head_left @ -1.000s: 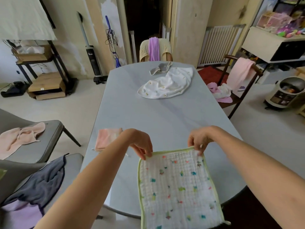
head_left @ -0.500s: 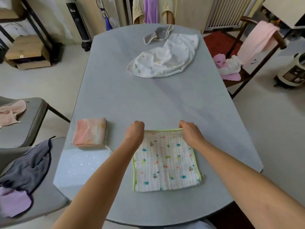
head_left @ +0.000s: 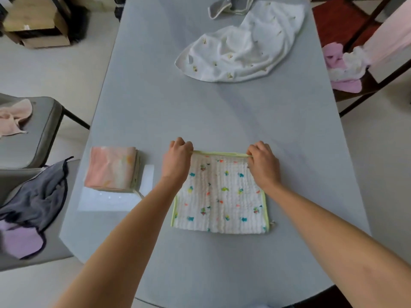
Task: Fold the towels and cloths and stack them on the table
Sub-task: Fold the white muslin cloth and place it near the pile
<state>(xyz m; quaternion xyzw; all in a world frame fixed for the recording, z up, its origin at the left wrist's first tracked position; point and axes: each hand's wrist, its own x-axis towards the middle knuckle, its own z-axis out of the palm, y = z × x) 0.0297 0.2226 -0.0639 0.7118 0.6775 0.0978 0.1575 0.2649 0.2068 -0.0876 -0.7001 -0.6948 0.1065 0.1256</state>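
Note:
A white cloth with coloured specks and a green hem point(head_left: 220, 196) lies flat on the grey table point(head_left: 222, 116), near its front. My left hand point(head_left: 176, 161) pinches the cloth's far left corner. My right hand point(head_left: 263, 163) pinches the far right corner. To the left sits a pink folded stack point(head_left: 111, 168). A crumpled white cloth point(head_left: 242, 45) lies at the far end, with a small grey cloth point(head_left: 229, 5) beyond it.
On the left, grey chairs carry a dark grey and purple cloth point(head_left: 29, 210) and a peach cloth point(head_left: 13, 116). A wooden chair on the right holds pink and white cloths point(head_left: 342, 63). Cardboard boxes point(head_left: 33, 25) stand on the floor at the far left.
The speckled cloth went from hanging over the table's front edge to lying flat on the table. Both hands moved forward with its far corners. The view tilted down.

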